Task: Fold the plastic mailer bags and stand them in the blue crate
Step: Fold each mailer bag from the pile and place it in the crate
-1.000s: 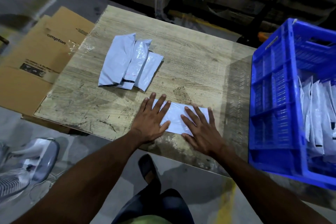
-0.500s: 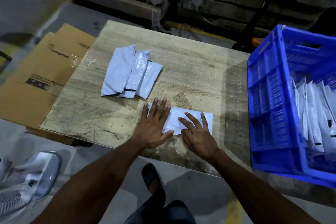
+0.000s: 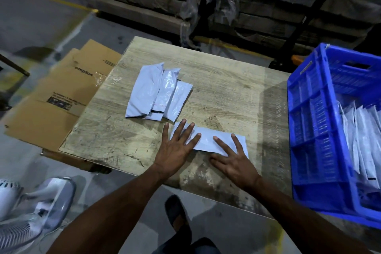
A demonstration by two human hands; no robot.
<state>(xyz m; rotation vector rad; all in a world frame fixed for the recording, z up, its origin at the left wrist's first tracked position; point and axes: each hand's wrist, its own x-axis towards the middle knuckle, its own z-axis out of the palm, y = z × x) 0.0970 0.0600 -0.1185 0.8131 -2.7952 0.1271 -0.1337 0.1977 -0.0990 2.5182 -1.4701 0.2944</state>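
Observation:
A folded pale mailer bag (image 3: 208,140) lies flat near the front of the wooden table (image 3: 226,93). My left hand (image 3: 175,148) presses its left end with straight, spread fingers. On its right end rests my right hand (image 3: 233,161), fingers also flat and spread. A loose pile of mailer bags (image 3: 156,93) sits further back on the table, to the left. The blue crate (image 3: 309,134) stands at the right edge, with several folded bags (image 3: 362,140) upright inside it.
Flattened cardboard (image 3: 68,93) lies on the floor left of the table. A white fan (image 3: 26,208) stands at the lower left. Wrapped stacks of boards (image 3: 206,0) fill the back. My foot (image 3: 175,212) shows below the table's front edge.
The view has tilted up, so table and crate sit lower in frame. Both hands stay pressed on the folded bag; my right hand has slid toward its right end.

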